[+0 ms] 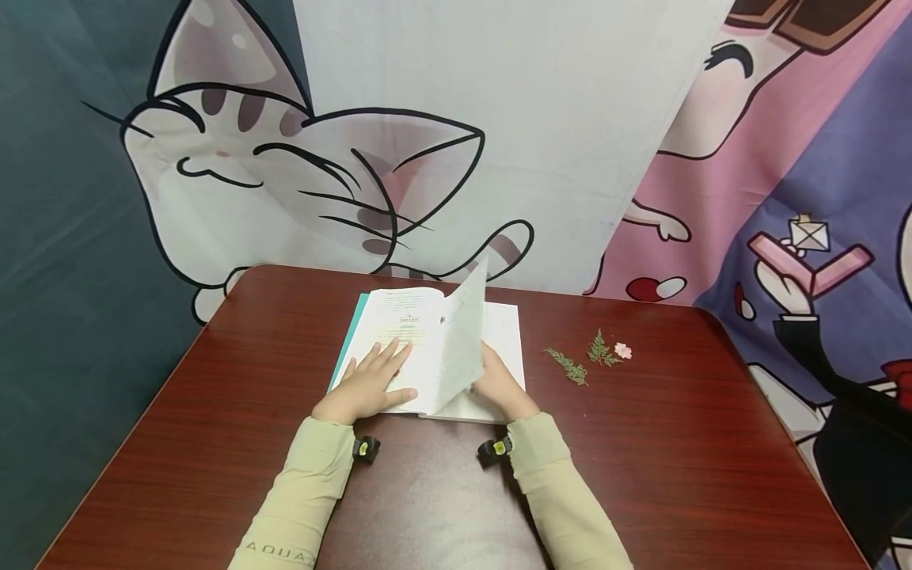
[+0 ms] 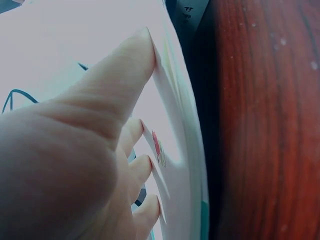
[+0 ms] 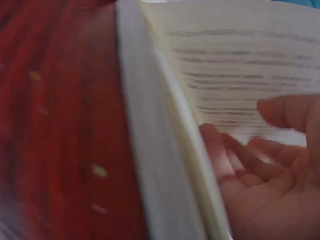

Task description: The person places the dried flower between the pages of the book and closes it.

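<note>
An open book point(image 1: 406, 313) with a teal cover edge lies on the table, its printed pages spread. My left hand point(image 1: 366, 385) presses on the left page with fingers spread; in the left wrist view its thumb point(image 2: 125, 65) lies along the paper near the book's lower edge. One page point(image 1: 463, 340) stands up, tilted, near the middle of the book. Behind it, over the right side, is my right hand point(image 1: 499, 381), partly hidden by that page. The right wrist view shows its fingers point(image 3: 270, 160) loosely bent and the thumb apart from them, close against a page of printed lines point(image 3: 225, 65).
To the right of the book, two green fern sprigs point(image 1: 568, 366) and a small pink flower point(image 1: 623, 351) lie on the reddish-brown table point(image 1: 677, 443). A cloth with a cartoon cat point(image 1: 285, 174) hangs behind the table. A black object point(image 1: 865, 459) stands off the right edge.
</note>
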`<state>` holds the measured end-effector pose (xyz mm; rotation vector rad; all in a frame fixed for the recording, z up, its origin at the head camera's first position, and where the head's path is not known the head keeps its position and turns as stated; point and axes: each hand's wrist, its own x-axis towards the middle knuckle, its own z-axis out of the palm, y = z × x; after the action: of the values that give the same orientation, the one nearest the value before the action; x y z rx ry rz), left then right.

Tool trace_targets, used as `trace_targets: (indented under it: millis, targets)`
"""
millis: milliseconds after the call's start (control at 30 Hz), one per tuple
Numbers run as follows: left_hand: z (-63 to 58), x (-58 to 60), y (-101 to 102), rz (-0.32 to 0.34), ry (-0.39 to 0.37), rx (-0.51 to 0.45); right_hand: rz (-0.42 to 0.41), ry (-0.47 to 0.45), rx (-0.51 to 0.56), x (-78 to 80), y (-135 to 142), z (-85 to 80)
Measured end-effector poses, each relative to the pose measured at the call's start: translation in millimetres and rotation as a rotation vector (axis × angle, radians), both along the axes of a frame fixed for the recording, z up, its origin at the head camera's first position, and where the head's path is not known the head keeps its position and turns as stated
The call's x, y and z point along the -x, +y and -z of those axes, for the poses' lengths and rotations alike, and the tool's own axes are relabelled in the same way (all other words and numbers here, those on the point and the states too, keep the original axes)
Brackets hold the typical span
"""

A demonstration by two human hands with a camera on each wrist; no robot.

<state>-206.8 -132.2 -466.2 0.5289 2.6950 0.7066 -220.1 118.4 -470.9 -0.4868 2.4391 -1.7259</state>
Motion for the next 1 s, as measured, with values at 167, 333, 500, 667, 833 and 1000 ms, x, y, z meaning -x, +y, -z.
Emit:
trace_targets:
  millis: [167, 333, 500, 667, 833, 1000]
  targets:
    - [1.3, 1.0, 0.9, 0.001, -0.004, 0.013, -0.056, -0.061, -0.042, 3.3, -12.0, 9.6]
    - [1.6, -0.7, 0.3, 0.002, 0.000, 0.001, -0.052, -0.040, -0.140, 3.8, -15.8, 13.6]
    - [0.5, -0.8, -0.8, 0.003, 0.034, -0.027, -0.037, -0.021, -0.168, 2.6, -18.4, 15.7]
    - [2.9, 3.2, -6.7, -0.004, 0.124, -0.091, -0.028, 0.011, -0.177, 1.5, -19.6, 18.6]
    - [0.9, 9.4, -19.2, -0.057, 0.289, -0.241, -0.011, 0.052, -0.186, -0.7, -19.8, 17.5]
    - [-16.4, 8.0, -32.8, -0.267, 0.448, -0.272, 0.010, 0.063, -0.197, -3.1, -22.2, 13.7]
